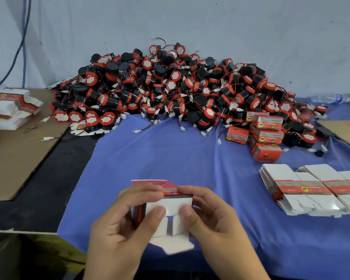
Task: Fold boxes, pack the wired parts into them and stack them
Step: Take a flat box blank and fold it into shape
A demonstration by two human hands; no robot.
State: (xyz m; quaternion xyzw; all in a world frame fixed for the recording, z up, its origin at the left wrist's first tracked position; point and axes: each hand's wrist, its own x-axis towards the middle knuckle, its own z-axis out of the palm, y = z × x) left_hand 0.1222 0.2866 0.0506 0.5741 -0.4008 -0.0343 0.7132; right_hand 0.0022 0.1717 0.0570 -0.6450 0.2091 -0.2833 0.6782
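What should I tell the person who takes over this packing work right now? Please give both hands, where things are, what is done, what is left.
Hands: left hand and right hand both grip one half-folded box over the blue cloth, thumbs on its white flaps.
Pile of wired parts at the cloth's back.
Stacks of flat boxes at right front, more at far left on cardboard.
Done: a few closed boxes stacked beside the pile's right edge.
Left: finish this box, fill it, stack it; most parts remain unpacked.
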